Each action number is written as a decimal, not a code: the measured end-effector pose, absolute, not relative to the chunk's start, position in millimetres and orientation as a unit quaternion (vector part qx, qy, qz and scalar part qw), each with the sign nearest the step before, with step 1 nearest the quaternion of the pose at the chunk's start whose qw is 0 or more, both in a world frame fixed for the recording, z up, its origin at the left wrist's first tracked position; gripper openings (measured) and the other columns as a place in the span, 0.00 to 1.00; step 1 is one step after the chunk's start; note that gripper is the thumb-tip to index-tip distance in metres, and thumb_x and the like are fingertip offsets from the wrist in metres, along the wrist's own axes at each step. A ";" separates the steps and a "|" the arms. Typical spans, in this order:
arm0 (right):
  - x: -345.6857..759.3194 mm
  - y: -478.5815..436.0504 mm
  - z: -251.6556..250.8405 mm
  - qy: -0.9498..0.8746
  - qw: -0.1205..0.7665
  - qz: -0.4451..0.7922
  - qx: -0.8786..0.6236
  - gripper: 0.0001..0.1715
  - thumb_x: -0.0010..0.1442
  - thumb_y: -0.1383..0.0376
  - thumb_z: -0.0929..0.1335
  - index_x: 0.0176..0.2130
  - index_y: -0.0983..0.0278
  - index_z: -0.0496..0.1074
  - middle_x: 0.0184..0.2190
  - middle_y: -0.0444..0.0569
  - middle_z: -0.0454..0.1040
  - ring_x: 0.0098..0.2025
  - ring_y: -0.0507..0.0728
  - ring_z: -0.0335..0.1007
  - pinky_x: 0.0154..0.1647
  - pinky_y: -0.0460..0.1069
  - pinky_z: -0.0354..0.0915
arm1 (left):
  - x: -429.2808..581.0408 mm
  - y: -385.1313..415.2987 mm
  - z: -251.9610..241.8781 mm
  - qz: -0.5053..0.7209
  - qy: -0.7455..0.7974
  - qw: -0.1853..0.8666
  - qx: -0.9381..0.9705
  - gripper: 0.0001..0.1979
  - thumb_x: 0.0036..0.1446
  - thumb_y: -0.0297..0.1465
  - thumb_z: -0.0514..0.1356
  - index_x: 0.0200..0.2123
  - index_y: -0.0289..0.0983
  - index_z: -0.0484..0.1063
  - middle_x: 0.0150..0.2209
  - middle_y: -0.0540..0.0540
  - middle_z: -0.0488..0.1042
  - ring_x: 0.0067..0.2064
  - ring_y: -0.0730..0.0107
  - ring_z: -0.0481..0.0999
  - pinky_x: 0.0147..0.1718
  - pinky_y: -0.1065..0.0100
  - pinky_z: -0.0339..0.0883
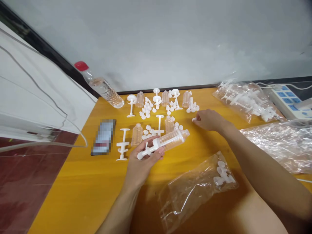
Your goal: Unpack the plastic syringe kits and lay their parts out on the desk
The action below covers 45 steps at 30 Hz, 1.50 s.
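Observation:
My left hand (pixel 143 159) is closed round an assembled plastic syringe (pixel 168 141), a clear barrel with a white plunger, held just above the yellow table (pixel 80 188). My right hand (pixel 208 119) reaches forward and pinches a small white cap (pixel 194 120) lying on the table. Loose clear barrels (pixel 136 134), white plungers (pixel 123 144) and several small white caps (pixel 147 109) are spread out beyond both hands.
A water bottle with a red cap (pixel 102 86) leans at the back left. A dark phone (pixel 103 136) lies at the left. Clear plastic bags hold parts: one near me (pixel 195 185), one at the back right (pixel 243 97), another at right (pixel 278 146). A power strip (pixel 290 100) sits far right.

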State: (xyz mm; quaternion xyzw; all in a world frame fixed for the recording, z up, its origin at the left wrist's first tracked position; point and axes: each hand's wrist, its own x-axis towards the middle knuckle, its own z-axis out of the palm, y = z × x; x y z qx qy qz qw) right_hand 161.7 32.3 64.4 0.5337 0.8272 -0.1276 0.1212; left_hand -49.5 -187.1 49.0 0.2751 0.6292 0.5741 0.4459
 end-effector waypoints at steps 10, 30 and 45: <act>213.1 -92.2 61.4 0.603 -0.179 -0.652 0.422 0.31 0.63 0.40 0.70 0.39 0.67 0.77 0.27 0.50 0.78 0.27 0.52 0.76 0.29 0.46 0.73 | -8.3 -196.4 50.4 0.514 0.598 0.463 0.405 0.27 0.45 0.34 0.78 0.51 0.42 0.83 0.38 0.47 0.83 0.36 0.68 0.79 0.40 0.69 0.77; 242.1 -10.7 77.1 0.666 -0.159 -0.476 0.552 0.22 0.51 0.51 0.77 0.35 0.64 0.75 0.37 0.53 0.79 0.35 0.57 0.77 0.36 0.49 0.72 | 13.0 -126.8 56.8 0.382 0.681 0.103 0.616 0.20 0.64 0.31 0.61 0.59 0.42 0.73 0.53 0.42 0.79 0.46 0.59 0.81 0.46 0.58 0.74; 222.8 1.7 50.2 0.765 -0.027 -0.370 0.526 0.23 0.55 0.49 0.71 0.23 0.64 0.66 0.22 0.43 0.66 0.27 0.51 0.59 0.29 0.48 0.51 | 46.7 -85.1 25.4 0.131 0.717 -0.065 0.682 0.21 0.62 0.47 0.64 0.46 0.35 0.76 0.44 0.34 0.80 0.49 0.42 0.75 0.52 0.45 0.60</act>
